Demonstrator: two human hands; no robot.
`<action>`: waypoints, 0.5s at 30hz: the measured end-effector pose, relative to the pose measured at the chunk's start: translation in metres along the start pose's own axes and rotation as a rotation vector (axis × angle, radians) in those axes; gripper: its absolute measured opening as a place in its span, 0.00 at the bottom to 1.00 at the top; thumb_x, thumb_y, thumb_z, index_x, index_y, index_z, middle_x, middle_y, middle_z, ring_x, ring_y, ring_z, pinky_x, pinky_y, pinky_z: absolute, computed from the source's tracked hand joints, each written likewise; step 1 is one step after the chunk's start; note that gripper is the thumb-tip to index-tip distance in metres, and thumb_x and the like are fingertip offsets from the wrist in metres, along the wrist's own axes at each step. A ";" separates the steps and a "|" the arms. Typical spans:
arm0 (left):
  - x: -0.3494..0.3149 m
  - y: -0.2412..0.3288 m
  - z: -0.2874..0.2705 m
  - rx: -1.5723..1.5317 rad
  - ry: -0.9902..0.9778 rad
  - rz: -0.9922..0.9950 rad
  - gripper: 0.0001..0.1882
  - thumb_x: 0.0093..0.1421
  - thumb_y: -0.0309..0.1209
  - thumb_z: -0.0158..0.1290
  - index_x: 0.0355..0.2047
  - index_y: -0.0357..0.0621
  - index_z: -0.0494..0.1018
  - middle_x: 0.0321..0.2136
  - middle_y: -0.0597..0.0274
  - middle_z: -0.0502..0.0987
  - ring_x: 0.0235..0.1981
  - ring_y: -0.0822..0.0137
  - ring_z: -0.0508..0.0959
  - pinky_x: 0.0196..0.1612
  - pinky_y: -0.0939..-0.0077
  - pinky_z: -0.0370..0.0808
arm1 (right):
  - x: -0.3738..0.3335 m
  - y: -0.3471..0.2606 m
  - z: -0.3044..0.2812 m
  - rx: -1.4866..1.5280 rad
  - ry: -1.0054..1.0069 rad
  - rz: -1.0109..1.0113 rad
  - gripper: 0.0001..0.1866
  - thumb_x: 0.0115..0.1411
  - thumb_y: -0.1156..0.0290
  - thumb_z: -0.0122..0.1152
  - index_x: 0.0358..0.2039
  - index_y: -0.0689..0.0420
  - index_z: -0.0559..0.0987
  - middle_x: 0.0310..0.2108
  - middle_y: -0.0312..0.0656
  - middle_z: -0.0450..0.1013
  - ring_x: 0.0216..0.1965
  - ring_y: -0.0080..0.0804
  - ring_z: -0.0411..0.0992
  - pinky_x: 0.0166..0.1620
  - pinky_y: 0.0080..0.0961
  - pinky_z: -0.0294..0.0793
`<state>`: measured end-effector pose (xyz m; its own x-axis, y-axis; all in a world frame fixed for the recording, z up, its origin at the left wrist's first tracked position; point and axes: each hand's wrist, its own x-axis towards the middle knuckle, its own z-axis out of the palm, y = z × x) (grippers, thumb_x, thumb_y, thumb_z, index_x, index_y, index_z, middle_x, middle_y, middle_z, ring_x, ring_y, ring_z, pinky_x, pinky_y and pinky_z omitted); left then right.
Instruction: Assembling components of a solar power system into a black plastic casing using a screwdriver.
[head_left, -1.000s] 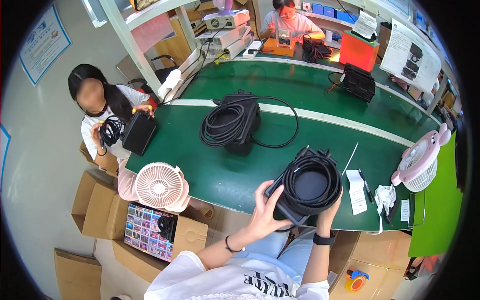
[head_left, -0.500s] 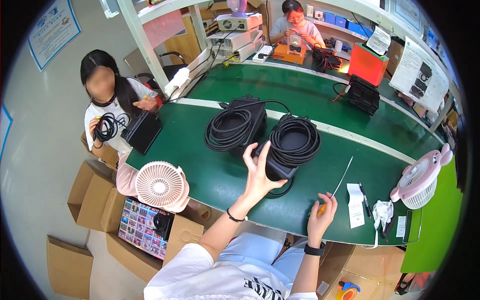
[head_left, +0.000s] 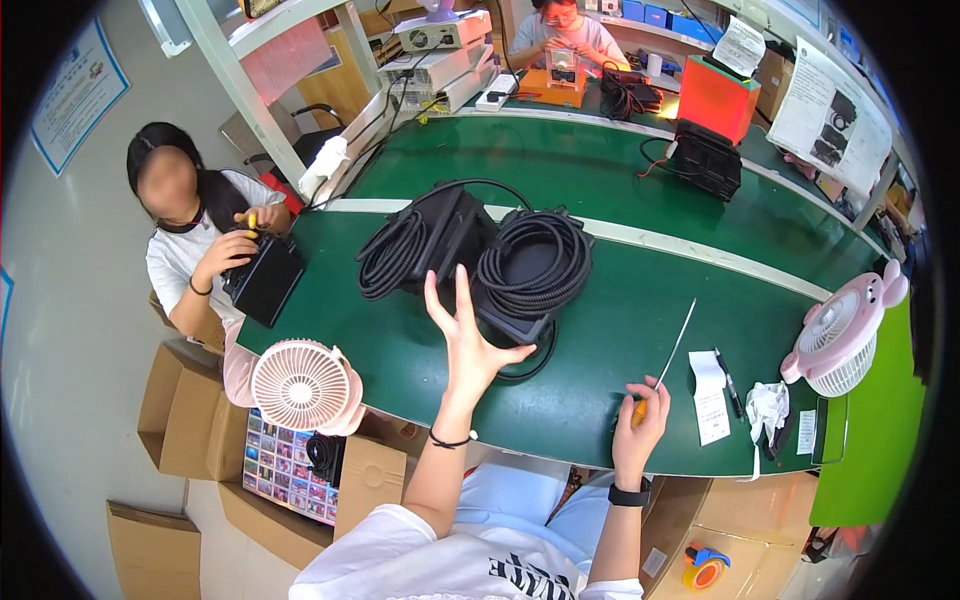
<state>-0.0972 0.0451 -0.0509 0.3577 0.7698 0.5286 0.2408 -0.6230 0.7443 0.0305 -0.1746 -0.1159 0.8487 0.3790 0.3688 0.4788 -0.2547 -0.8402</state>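
Observation:
Two black box-shaped devices stand side by side on the green table. The nearer one carries a thick coil of black ribbed cable (head_left: 534, 262) on top; the other black box (head_left: 455, 232) stands to its left, with a second cable coil (head_left: 392, 255) at its left side. My left hand (head_left: 470, 345) is at the near edge of the nearer box, thumb and fingers spread wide, gripping nothing. Whether its fingertips touch the box I cannot tell. Further right, my right hand (head_left: 640, 425) is closed around the orange handle of a screwdriver (head_left: 678, 343), its long shaft pointing away from me.
A pink fan (head_left: 303, 385) stands at the left table edge, another pink fan (head_left: 838, 335) at the right. A paper slip (head_left: 709, 398), a pen (head_left: 729, 383) and crumpled white wrapping (head_left: 767, 408) lie right of my right hand. At left, a co-worker handles a black box (head_left: 266, 280).
Both black boxes have shifted left, and the left one is turned. My left hand has moved left with them, its fingers spread wider. The left co-worker's hands have come together at their box.

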 end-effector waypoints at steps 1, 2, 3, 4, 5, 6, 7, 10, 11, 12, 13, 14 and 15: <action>0.004 -0.002 -0.001 -0.064 -0.008 -0.061 0.77 0.19 0.28 0.79 0.71 0.53 0.46 0.69 0.41 0.31 0.68 0.39 0.51 0.65 0.51 0.65 | 0.000 0.000 -0.001 0.007 0.003 0.003 0.08 0.59 0.80 0.56 0.39 0.57 0.77 0.52 0.47 0.68 0.54 0.44 0.69 0.55 0.35 0.68; 0.008 -0.008 -0.003 -0.084 -0.018 -0.058 0.76 0.19 0.28 0.79 0.71 0.53 0.46 0.69 0.41 0.31 0.68 0.40 0.51 0.65 0.51 0.65 | -0.001 0.001 -0.002 0.014 0.006 0.005 0.08 0.59 0.80 0.56 0.39 0.57 0.77 0.52 0.47 0.68 0.54 0.44 0.69 0.55 0.34 0.68; 0.012 -0.014 -0.005 -0.064 0.004 -0.028 0.75 0.21 0.27 0.79 0.71 0.53 0.46 0.69 0.44 0.31 0.66 0.43 0.56 0.61 0.51 0.71 | -0.002 0.001 -0.002 0.016 0.015 -0.005 0.08 0.59 0.81 0.56 0.38 0.57 0.77 0.52 0.46 0.68 0.53 0.43 0.69 0.54 0.34 0.68; 0.017 -0.019 -0.005 -0.045 0.026 0.004 0.74 0.22 0.27 0.78 0.71 0.54 0.46 0.69 0.48 0.32 0.64 0.46 0.61 0.57 0.50 0.77 | -0.002 0.001 -0.002 0.019 0.013 -0.005 0.08 0.59 0.81 0.56 0.38 0.57 0.77 0.52 0.46 0.68 0.53 0.43 0.69 0.54 0.34 0.68; 0.020 -0.025 -0.007 0.001 0.049 0.020 0.73 0.23 0.28 0.79 0.71 0.54 0.47 0.69 0.47 0.32 0.64 0.47 0.61 0.56 0.51 0.77 | -0.002 0.002 -0.002 0.033 0.003 0.024 0.08 0.59 0.81 0.56 0.38 0.57 0.77 0.52 0.46 0.68 0.53 0.43 0.69 0.54 0.33 0.68; 0.023 -0.030 -0.010 0.033 0.063 0.017 0.73 0.22 0.29 0.79 0.70 0.54 0.48 0.69 0.47 0.32 0.64 0.47 0.61 0.56 0.51 0.77 | -0.002 0.002 -0.002 0.047 -0.007 0.054 0.08 0.59 0.81 0.56 0.38 0.57 0.77 0.52 0.46 0.68 0.53 0.43 0.69 0.54 0.33 0.68; 0.027 -0.034 -0.013 0.065 0.076 0.016 0.73 0.22 0.29 0.79 0.70 0.54 0.48 0.69 0.47 0.32 0.64 0.47 0.62 0.56 0.51 0.78 | -0.002 0.002 -0.002 0.052 -0.009 0.055 0.08 0.59 0.81 0.56 0.38 0.57 0.77 0.52 0.46 0.68 0.53 0.43 0.69 0.54 0.33 0.68; 0.037 -0.041 -0.019 0.087 0.101 -0.038 0.71 0.22 0.34 0.78 0.69 0.50 0.51 0.68 0.39 0.33 0.68 0.39 0.51 0.67 0.53 0.62 | -0.001 0.004 -0.002 0.045 0.010 0.001 0.08 0.59 0.81 0.56 0.38 0.57 0.77 0.52 0.46 0.68 0.53 0.42 0.69 0.54 0.33 0.68; 0.040 -0.046 -0.020 0.112 0.110 -0.031 0.71 0.21 0.35 0.78 0.69 0.48 0.51 0.67 0.39 0.35 0.67 0.39 0.51 0.67 0.53 0.61 | -0.001 0.004 -0.002 0.046 0.012 -0.006 0.08 0.59 0.81 0.56 0.38 0.57 0.77 0.53 0.46 0.68 0.54 0.42 0.69 0.54 0.33 0.68; 0.042 -0.052 -0.021 0.113 0.119 -0.031 0.71 0.22 0.36 0.78 0.69 0.47 0.51 0.67 0.39 0.35 0.67 0.39 0.51 0.67 0.52 0.61 | -0.001 0.004 -0.003 0.046 0.015 -0.014 0.08 0.59 0.81 0.56 0.38 0.57 0.77 0.53 0.46 0.68 0.54 0.42 0.69 0.54 0.33 0.68; 0.044 -0.055 -0.023 0.112 0.127 -0.031 0.71 0.22 0.37 0.78 0.69 0.46 0.51 0.67 0.39 0.35 0.67 0.39 0.51 0.67 0.52 0.60 | -0.001 0.003 -0.003 0.049 0.014 -0.014 0.08 0.59 0.81 0.56 0.38 0.57 0.77 0.53 0.46 0.68 0.54 0.42 0.69 0.54 0.33 0.68; 0.047 -0.058 -0.025 0.115 0.145 -0.024 0.70 0.23 0.38 0.77 0.69 0.45 0.51 0.67 0.39 0.36 0.67 0.40 0.50 0.67 0.52 0.59 | -0.001 0.003 -0.003 0.062 0.015 -0.005 0.08 0.58 0.81 0.56 0.38 0.57 0.77 0.52 0.47 0.68 0.54 0.44 0.69 0.54 0.35 0.68; 0.049 -0.061 -0.028 0.157 0.164 -0.003 0.70 0.23 0.39 0.77 0.69 0.45 0.51 0.67 0.39 0.37 0.67 0.40 0.50 0.67 0.52 0.59 | -0.001 0.002 -0.003 0.075 0.016 0.004 0.08 0.58 0.81 0.56 0.37 0.57 0.77 0.51 0.48 0.68 0.54 0.45 0.69 0.55 0.36 0.68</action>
<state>-0.1196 0.1251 -0.0588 0.2087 0.7760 0.5952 0.3838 -0.6247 0.6800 0.0313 -0.1788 -0.1170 0.8546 0.3635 0.3709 0.4575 -0.1889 -0.8689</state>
